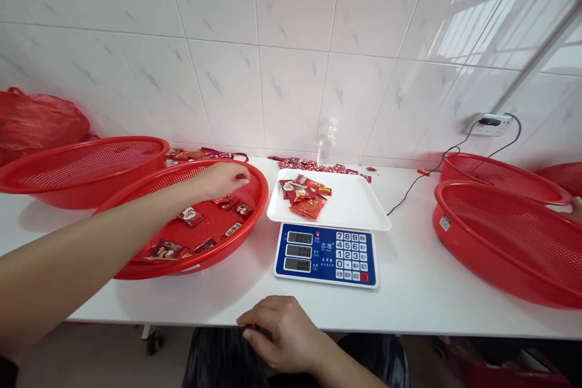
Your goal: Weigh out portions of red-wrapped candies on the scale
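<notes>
My left hand (226, 180) is over the far rim of a red mesh basket (262, 194), fingers curled; whatever it may hold is hidden. Inside that basket lie several dark red packets (191, 216). A digital scale (326, 254) with a blue keypad stands to its right. On the scale's white tray (354, 203) rests a small pile of red packets (305, 194), at the tray's left side. My right hand (282, 330) is at the table's front edge below the scale, with its fingers bent; between them nothing can be made out.
Another red basket (91, 179) and a red plastic bag (40, 124) are at the left. Two red baskets, the nearer one (504, 254) larger, stand at the right. Loose packets (313, 166) lie along the wall. A black cable (411, 187) runs to a socket. Part of another person's hand (576, 211) shows at the right edge.
</notes>
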A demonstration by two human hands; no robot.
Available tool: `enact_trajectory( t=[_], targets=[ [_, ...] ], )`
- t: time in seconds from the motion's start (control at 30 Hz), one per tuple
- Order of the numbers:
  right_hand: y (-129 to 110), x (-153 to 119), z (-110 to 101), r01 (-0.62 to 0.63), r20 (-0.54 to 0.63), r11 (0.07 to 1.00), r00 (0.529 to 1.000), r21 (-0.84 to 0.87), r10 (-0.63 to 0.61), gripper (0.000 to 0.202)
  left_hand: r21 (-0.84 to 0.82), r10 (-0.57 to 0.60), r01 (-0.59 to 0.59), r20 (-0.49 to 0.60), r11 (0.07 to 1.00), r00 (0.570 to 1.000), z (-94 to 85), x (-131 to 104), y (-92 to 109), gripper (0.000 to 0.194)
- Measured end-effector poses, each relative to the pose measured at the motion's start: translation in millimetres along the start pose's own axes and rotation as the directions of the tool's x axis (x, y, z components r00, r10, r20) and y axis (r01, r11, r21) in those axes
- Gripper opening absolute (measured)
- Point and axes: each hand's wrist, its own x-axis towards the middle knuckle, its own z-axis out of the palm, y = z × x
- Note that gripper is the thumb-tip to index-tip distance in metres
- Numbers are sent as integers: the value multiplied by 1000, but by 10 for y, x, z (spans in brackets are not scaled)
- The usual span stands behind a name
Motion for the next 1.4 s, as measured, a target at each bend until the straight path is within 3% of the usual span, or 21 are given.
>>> enact_trajectory(
  t=[0.03,0.13,0.3,0.4,0.6,0.73,1.0,1.13,1.27,1.4],
  targets=[
    [4,3,10,0,-4,1000,1000,0,0,24,8,100,-100,32,995,994,28,62,184,25],
    [8,14,26,9,-6,1000,1000,3,-9,25,7,230,-232,77,973,970,182,223,587,25],
    [2,35,2,16,3,1000,1000,-7,-16,25,-20,384,-383,72,923,921,494,430,884,31],
    [8,44,1,19,13,1000,1000,-10,-19,25,-21,396,-396,36,918,918,620,546,1059,34],
    [9,51,14,-10,8,1000,1000,-2,10,25,106,343,-359,149,927,928,746,775,1545,25],
    [-7,62,-25,-24,8,1000,1000,14,24,26,143,297,-324,186,935,937,815,885,1761,21],
    [1,28,-63,-25,27,999,999,24,24,26,85,293,-316,206,945,933,908,880,1834,25],
    [-3,28,-69,-22,40,1000,999,9,22,25,38,318,-327,151,944,936,878,822,1853,23],
    [11,29,-61,-19,49,1000,999,-4,20,26,-36,326,-324,61,945,943,736,846,1786,30],
    [19,25,-52,-15,62,1000,998,-15,16,26,-189,234,-253,-116,949,965,468,878,1512,35]
  ],
)
